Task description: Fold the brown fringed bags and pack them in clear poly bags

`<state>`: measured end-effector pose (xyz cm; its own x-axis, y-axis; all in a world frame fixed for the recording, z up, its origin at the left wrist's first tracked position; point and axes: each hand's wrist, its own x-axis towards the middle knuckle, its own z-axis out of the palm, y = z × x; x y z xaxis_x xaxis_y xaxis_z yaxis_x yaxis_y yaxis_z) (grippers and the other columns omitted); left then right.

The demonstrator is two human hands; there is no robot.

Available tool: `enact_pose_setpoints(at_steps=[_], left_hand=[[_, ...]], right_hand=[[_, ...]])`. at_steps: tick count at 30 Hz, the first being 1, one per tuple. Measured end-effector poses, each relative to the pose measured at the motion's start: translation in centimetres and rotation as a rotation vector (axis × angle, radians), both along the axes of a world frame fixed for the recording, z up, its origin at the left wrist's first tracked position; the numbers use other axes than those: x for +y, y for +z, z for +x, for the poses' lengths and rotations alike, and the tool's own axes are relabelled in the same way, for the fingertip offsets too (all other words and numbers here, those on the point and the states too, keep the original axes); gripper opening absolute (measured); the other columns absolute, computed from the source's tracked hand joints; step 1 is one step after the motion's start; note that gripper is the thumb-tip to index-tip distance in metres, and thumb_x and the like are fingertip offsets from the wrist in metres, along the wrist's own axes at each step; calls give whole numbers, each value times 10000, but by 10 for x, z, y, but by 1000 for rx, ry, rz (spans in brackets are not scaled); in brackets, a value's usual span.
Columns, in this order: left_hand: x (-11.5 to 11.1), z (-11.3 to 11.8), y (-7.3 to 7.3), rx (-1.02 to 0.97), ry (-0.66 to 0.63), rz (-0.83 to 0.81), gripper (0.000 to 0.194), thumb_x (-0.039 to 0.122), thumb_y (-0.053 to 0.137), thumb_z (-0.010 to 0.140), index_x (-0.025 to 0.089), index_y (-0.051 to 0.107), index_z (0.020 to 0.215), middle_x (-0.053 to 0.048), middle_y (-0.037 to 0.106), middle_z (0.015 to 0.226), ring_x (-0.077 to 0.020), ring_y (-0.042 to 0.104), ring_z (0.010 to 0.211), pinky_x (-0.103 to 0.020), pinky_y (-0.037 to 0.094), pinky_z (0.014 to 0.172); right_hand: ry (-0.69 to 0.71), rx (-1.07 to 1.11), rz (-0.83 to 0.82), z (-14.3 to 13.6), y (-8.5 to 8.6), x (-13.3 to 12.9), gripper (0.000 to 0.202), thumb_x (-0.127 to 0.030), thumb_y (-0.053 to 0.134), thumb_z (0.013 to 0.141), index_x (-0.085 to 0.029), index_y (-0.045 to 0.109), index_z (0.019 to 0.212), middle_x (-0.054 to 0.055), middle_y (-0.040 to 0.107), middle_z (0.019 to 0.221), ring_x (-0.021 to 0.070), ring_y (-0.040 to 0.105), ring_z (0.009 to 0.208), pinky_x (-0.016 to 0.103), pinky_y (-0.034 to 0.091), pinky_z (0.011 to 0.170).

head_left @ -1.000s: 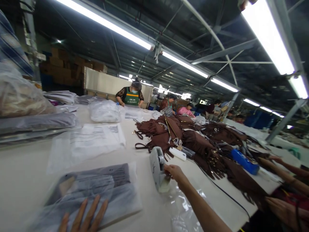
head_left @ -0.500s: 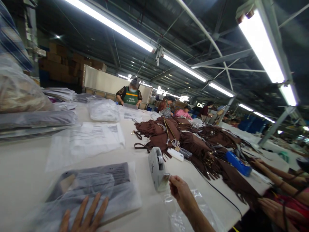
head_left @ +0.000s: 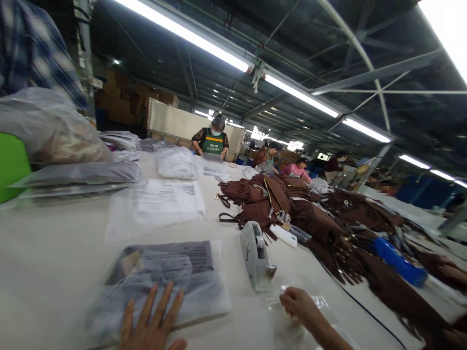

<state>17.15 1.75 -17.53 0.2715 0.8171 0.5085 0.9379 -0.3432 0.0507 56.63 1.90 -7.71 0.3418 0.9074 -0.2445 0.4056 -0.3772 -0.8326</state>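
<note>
Green "OMLUN" apron (head_left: 213,144) beyond printed plastic bag (head_left: 208,291) under left fingers (head_left: 161,307)

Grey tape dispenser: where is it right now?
In the head view, the grey tape dispenser stands right of centre on the pale table, between the plastic-bagged grey item and the person's right hand.

This is a factory packing room: tube lights (head_left: 186,37) under a metal roof (head_left: 215,90), stacked cardboard boxes (head_left: 118,104), a worker in an apron (head_left: 213,146). The table (head_left: 54,253) holds brown bags (head_left: 312,218) and a tape dispenser (head_left: 251,260).
</note>
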Motion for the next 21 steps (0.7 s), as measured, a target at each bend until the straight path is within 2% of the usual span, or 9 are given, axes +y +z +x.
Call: enact_pose_setpoints(at_steps=[2, 5, 8, 10, 12, 15, 19, 21], left_hand=[[-1, 0, -1, -9, -15, 21, 629, 352, 619, 719, 372, 523, 1341, -55, 520, 1425, -412, 422, 1306, -697, 44, 1084], [-4, 2, 3, -12, -13, 44, 667, 357, 628, 721, 353, 489, 1373, -60, 491, 1450, -409, 396, 1322, -691, 43, 1088], [-8, 3, 8, -2, -6, 47, 665, 343, 623, 727, 327, 489, 1378, -69, 487, 1454, -409, 377, 1333, -689, 52, 1091], [-10, 3, 11, 4, -15, 61, 681, 330, 629, 716, 314, 487, 1382, -75, 488, 1452, -414, 377, 1331, -691, 56, 1090], [-10, 3, 12, 5, -19, 79, 705, 320, 639, 700, 306, 482, 1387, -81, 491, 1449, -419, 384, 1324, -690, 55, 1091], [-9, 3, 11, 6, -19, 106, 740, 315, 651, 682, 296, 467, 1398, -90, 488, 1451, -425, 385, 1319, -688, 42, 1093], [-7, 4, 6, 21, -29, 100, 787, 331, 664, 669, 298, 430, 1420, -94, 463, 1470, -425, 353, 1337, -678, 9, 1101], [-7, 4, 5, 18, -33, 94, 805, 341, 676, 652, 299, 431, 1418, -98, 464, 1469, -428, 353, 1335, -676, -1, 1101]], right_hand=[[147, -36, 8, -12, 21, -5, 200, -350, 646, 606, -188, 556, 531, -34, 540, 458, 111, 458, 469, 242, 311, 508], [627, -177, -14, -54, 68, 0, 163, -307, 579, 734, -180, 657, 668, -24, 606, 585, 123, 511, 563, 234, 352, 553], [1012, -520, 72, -110, 106, 24, 118, -265, 627, 764, -209, 713, 705, -29, 637, 616, 121, 523, 553, 229, 318, 515], [1215, -754, 187, -145, 116, 47, 90, -256, 668, 754, -235, 720, 684, -34, 654, 614, 124, 517, 530, 237, 301, 512], [1300, -855, 231, -177, 112, 71, 91, -235, 721, 695, -248, 700, 607, -46, 632, 558, 127, 507, 509, 240, 302, 520], [1354, -884, 221, -214, 91, 101, 206, -209, 786, 543, -242, 604, 454, -69, 533, 435, 126, 500, 492, 231, 343, 543], [1355, -867, 216, -245, 59, 126, 417, -119, 785, 382, -218, 385, 320, -53, 509, 404, 180, 579, 594, 281, 425, 660], [1322, -809, 219, -253, 46, 131, 484, -67, 778, 346, -215, 319, 302, -31, 523, 409, 218, 605, 649, 323, 435, 712]])
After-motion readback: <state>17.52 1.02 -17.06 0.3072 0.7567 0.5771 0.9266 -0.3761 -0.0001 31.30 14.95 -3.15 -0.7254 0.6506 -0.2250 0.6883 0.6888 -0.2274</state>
